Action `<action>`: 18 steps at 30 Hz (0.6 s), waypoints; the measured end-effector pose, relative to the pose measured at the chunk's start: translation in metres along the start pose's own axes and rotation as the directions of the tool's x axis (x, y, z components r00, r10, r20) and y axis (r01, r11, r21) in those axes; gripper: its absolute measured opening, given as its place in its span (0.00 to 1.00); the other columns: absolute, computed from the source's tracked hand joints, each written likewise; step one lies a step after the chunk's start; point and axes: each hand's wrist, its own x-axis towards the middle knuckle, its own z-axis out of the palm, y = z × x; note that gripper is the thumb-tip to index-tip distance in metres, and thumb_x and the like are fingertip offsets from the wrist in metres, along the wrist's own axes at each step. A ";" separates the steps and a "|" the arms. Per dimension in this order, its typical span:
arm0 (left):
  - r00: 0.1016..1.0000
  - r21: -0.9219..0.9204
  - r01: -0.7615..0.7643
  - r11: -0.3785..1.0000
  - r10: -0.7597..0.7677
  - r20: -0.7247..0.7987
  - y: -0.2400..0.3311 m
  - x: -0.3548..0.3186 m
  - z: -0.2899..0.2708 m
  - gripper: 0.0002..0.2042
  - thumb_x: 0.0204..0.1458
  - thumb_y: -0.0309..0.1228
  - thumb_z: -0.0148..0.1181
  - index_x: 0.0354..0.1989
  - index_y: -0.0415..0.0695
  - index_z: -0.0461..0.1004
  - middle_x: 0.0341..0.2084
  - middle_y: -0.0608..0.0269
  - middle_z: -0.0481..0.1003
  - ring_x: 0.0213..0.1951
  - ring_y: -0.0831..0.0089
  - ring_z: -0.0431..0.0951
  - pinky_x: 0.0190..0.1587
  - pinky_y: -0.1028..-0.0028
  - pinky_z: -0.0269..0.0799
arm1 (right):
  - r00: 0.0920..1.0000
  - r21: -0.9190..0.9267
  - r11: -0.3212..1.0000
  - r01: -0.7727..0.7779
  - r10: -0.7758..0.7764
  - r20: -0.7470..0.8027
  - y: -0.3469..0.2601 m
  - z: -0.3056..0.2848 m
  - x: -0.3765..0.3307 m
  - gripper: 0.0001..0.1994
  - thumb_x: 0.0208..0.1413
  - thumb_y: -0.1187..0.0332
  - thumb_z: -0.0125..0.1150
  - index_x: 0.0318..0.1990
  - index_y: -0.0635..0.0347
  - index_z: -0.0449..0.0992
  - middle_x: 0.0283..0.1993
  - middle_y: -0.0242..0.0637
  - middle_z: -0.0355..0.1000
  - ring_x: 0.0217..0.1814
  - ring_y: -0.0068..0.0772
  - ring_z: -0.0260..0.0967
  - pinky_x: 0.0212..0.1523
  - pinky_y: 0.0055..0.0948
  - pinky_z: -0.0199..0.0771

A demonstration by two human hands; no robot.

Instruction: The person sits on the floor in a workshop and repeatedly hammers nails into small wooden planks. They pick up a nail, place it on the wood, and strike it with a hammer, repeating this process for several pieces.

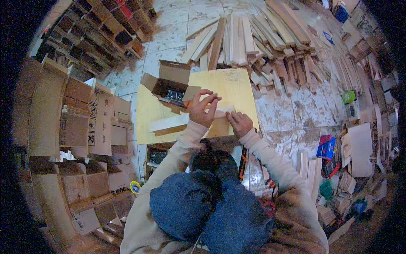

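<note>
A pale wooden strip (169, 123) lies across the yellow work board (224, 82), partly covered by my left hand. My left hand (202, 109) is above the strip, its thumb and forefinger tips brought together in a pinch; whatever is between them is too small to make out. My right hand (240, 122) has closed fingers on the strip's right end. Beside my left hand, an orange-handled tool (184, 104) lies partly hidden. Just beyond it stands an open cardboard box (174, 74) with shiny metal fasteners (175, 95) inside.
Long wooden strips (237, 40) are piled on the dusty floor beyond the board. Cardboard boxes (76, 131) stand in stacks at the left. To the right lie wood offcuts (347, 184), a blue and red box (326, 146) and a green package (349, 97).
</note>
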 end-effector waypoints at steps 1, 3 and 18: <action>0.998 0.011 -0.069 0.998 0.070 -0.012 -0.002 -0.004 0.011 0.08 0.49 0.24 0.60 0.39 0.42 0.78 0.36 0.56 0.74 0.36 0.64 0.77 0.36 0.71 0.74 | 0.999 -0.010 0.999 -0.034 0.034 0.011 -0.002 -0.002 0.003 0.21 0.43 0.74 0.54 0.49 0.61 0.73 0.39 0.37 0.71 0.32 0.36 0.67 0.29 0.32 0.67; 0.982 -0.137 0.185 0.973 -0.178 0.056 -0.004 -0.022 0.032 0.07 0.48 0.24 0.61 0.36 0.43 0.78 0.34 0.57 0.75 0.35 0.63 0.76 0.36 0.70 0.73 | 0.999 -0.011 0.999 -0.032 0.033 0.015 -0.004 -0.005 0.008 0.20 0.43 0.74 0.54 0.48 0.60 0.74 0.39 0.35 0.71 0.32 0.35 0.67 0.28 0.32 0.67; 0.988 -0.066 0.094 0.993 -0.085 0.132 -0.021 -0.056 0.052 0.07 0.47 0.24 0.60 0.36 0.40 0.74 0.32 0.55 0.75 0.36 0.58 0.75 0.41 0.65 0.71 | 0.190 -0.021 0.213 -0.977 0.908 0.373 -0.110 -0.029 -0.143 0.16 0.55 0.63 0.57 0.47 0.64 0.67 0.40 0.54 0.72 0.42 0.58 0.69 0.43 0.47 0.69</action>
